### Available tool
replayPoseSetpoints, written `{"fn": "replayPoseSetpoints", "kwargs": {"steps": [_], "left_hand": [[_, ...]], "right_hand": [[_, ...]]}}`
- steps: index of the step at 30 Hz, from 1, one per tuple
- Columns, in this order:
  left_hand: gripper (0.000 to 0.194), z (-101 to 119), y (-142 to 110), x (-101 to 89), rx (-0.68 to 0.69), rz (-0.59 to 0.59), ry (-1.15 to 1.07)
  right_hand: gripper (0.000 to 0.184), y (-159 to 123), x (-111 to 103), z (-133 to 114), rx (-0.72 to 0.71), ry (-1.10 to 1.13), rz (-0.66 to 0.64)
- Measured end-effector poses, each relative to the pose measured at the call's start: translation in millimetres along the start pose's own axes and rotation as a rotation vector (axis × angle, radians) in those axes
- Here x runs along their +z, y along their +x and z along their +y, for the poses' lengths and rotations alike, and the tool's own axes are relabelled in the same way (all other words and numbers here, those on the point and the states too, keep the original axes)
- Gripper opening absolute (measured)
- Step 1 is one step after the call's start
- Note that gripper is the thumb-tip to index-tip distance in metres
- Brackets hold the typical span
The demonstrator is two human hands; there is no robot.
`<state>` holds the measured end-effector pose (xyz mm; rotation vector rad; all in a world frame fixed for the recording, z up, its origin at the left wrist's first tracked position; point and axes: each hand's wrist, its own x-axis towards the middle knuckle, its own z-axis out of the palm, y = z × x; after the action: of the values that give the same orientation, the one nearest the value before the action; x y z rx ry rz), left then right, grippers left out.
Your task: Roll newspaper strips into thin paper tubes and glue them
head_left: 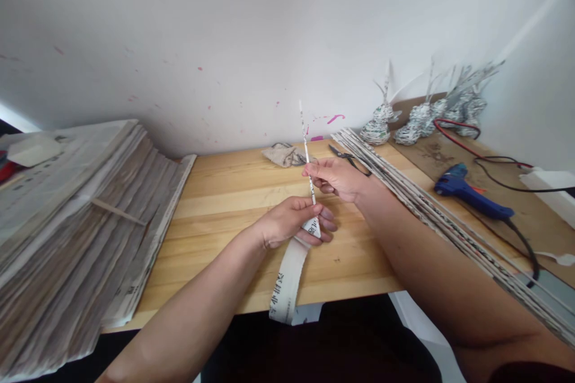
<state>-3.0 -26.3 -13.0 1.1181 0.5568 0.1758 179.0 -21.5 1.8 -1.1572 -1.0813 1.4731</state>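
A newspaper strip (287, 281) hangs from my hands over the table's front edge, its upper part rolled into a thin paper tube (305, 140) that points up and away from me. My left hand (294, 221) is closed on the strip where it narrows into the tube, thumb on top and fingers beneath the folded paper. Higher up, my right hand (335, 178) pinches the tube between thumb and fingertips. Behind my right hand lie black-handled scissors (345, 155), and a crumpled cloth (285, 154) rests near the wall.
A tall stack of cut newspaper (112, 209) stands at the left. Along the right lies a bundle of rolled paper sticks (413, 197). Beyond it, a blue glue gun (476, 194) with a cord rests on cardboard (417, 161). Several woven paper figures (380, 125) stand at the back right.
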Motion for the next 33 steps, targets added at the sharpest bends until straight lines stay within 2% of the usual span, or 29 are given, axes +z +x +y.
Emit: {"fn": "replayPoseSetpoints", "kwargs": {"steps": [2,4,11,16,17,21,22,27,33], "left_hand": [[0.039,0.9,-0.1,0.5,0.007,0.009,-0.001],[0.039,1.8,-0.4,1.0,0.020,0.005,-0.007],[0.037,4.4,-2.2,4.1,0.003,0.029,0.022],[0.035,4.0,-1.6,3.0,0.016,0.016,-0.004],[0.035,3.7,-1.7,3.0,0.015,0.009,-0.002],[0.035,2.6,-1.9,3.4,0.001,-0.010,0.009],[0.034,2.3,-1.6,3.3,-0.003,-0.004,0.004],[0.031,1.1,0.2,1.7,0.001,0.020,-0.026],[0.031,2.2,-1.5,4.8,-0.018,0.002,-0.014]], "right_hand": [[0.038,-1.4,-2.6,-0.3,0.007,-0.012,-0.123],[0.038,-1.5,-4.7,0.1,0.009,-0.025,-0.183],[0.037,2.1,-4.3,0.5,-0.001,0.035,-0.024],[0.039,-3.7,-7.6,-4.1,0.006,-0.042,-0.180],[0.038,-4.0,-7.7,-4.6,0.005,-0.053,-0.168],[0.038,-1.8,-6.6,-4.9,0.000,-0.012,0.021],[0.039,-1.5,-6.6,-5.0,0.004,0.001,0.021],[0.037,-3.3,-8.5,-5.7,0.019,-0.012,-0.151],[0.034,-2.0,-5.2,-3.5,0.003,0.029,-0.002]]}}
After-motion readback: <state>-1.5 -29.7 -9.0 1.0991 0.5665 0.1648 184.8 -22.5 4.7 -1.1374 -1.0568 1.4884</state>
